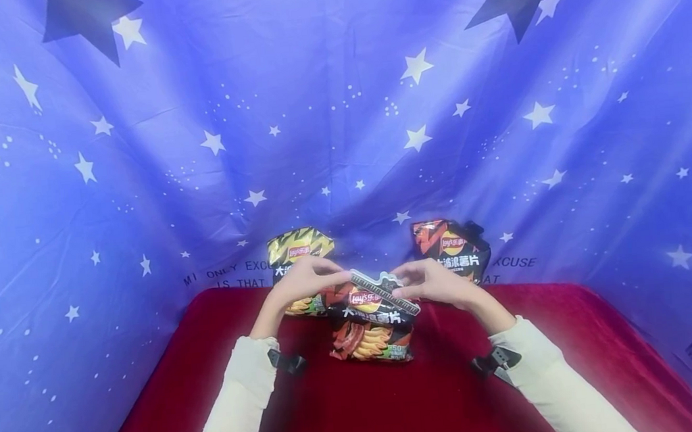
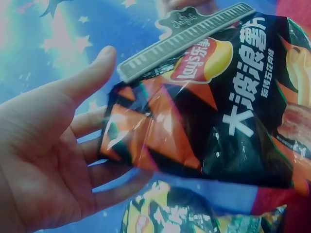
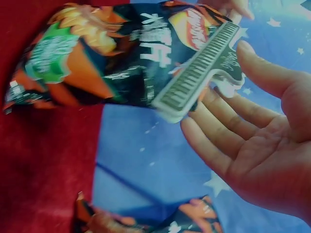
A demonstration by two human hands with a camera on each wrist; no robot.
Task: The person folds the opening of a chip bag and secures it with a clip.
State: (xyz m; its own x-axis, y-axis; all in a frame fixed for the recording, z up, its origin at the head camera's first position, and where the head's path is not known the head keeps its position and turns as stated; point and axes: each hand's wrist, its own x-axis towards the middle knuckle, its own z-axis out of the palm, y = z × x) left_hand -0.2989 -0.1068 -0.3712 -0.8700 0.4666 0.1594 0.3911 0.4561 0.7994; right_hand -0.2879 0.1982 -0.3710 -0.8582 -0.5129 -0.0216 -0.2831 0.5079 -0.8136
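A black and orange bag of Lay's potato chips stands on the red cloth between both hands. Across its top sits a grey, ridged bag clip, slanting in the head view, with a scalloped handle. My left hand is at one top corner of the bag, its fingers reaching behind the bag and the thumb extended beside the clip's end. At the opposite side my right hand has its fingers stretched behind the clip, thumb tip near the handle. Neither hand curls round the bag or clip.
Behind, a yellow and black chip bag stands at left and an orange and black chip bag at right, with a dark piece at its top. Red cloth covers the table. A blue star-printed curtain hangs behind it.
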